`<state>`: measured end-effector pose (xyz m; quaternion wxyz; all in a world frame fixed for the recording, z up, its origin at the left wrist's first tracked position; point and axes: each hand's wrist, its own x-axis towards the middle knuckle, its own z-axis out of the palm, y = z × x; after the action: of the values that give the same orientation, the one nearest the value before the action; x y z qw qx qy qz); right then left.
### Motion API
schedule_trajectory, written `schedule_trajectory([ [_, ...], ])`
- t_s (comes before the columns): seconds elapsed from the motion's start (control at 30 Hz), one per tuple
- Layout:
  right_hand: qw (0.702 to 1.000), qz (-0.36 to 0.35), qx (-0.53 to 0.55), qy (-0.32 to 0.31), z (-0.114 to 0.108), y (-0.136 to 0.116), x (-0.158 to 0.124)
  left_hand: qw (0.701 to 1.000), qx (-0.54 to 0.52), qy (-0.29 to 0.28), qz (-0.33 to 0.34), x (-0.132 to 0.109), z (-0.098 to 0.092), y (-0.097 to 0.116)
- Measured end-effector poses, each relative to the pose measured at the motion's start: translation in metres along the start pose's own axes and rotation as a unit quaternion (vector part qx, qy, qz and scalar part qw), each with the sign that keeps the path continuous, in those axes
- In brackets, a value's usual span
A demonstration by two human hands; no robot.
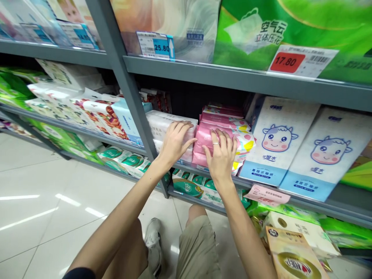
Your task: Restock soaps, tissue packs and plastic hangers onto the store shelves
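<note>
Gray store shelving (203,74) fills most of what's in front of me, over a glossy tiled floor (43,224) with light streaks reflecting off it. Down by my feet you can see a light sneaker (153,238) and my khaki shorts (196,248). So, both hands are on the packs in the middle compartment, just right of the upright. Left hand (178,141) is pretty much open, fingers draped over the white tissue packs (158,122), thumb pointing toward the pink ones. Right hand (221,153) (the one with the ring) is spread open too, laid across the front pink tissue pack (205,135), not wrapped around it. That pink pack sits at the shelf's front edge, between the white packs and the big cow-face tissue packs (279,139), with more pink ones behind. Above it all there's a red 17.80 price tag (286,62), and a gold tissue box (295,255) is down low by my right forearm.
</note>
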<state>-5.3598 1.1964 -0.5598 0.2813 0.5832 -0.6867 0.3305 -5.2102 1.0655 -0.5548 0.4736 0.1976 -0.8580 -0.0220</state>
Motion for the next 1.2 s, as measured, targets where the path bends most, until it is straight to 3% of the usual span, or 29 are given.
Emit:
schedule_trajectory([
  [0.3,1.0,-0.013,0.019,-0.015,0.004,0.002,0.007,1.0,0.002,-0.019,0.019,0.002,0.004,-0.005],
  [0.4,0.997,-0.031,0.055,0.043,-0.006,0.007,-0.009,0.999,-0.012,0.033,0.014,-0.008,0.007,0.006],
  [0.5,0.963,0.097,0.125,0.22,-0.018,0.014,-0.045,0.988,-0.045,0.135,-0.06,-0.034,0.016,0.03],
  [0.57,0.912,0.228,0.163,0.3,-0.022,0.021,-0.072,0.974,-0.091,0.151,-0.142,-0.057,0.028,0.047],
  [0.6,0.895,0.274,0.173,0.306,-0.022,0.024,-0.083,0.966,-0.123,0.14,-0.181,-0.068,0.035,0.053],
  [0.7,0.901,0.319,0.18,0.232,-0.015,0.033,-0.105,0.936,-0.215,0.109,-0.256,-0.093,0.057,0.062],
  [0.8,0.916,0.316,0.181,0.168,-0.005,0.037,-0.112,0.93,-0.226,0.125,-0.262,-0.102,0.069,0.06],
  [0.97,0.929,0.301,0.161,0.141,-0.002,0.035,-0.111,0.95,-0.175,0.122,-0.227,-0.099,0.065,0.053],
  [1.07,0.933,0.292,0.133,0.161,-0.009,0.035,-0.103,0.957,-0.154,0.132,-0.206,-0.097,0.061,0.052],
  [1.2,0.936,0.264,0.146,0.183,-0.012,0.038,-0.085,0.981,-0.112,0.138,-0.074,-0.099,0.067,0.051],
])
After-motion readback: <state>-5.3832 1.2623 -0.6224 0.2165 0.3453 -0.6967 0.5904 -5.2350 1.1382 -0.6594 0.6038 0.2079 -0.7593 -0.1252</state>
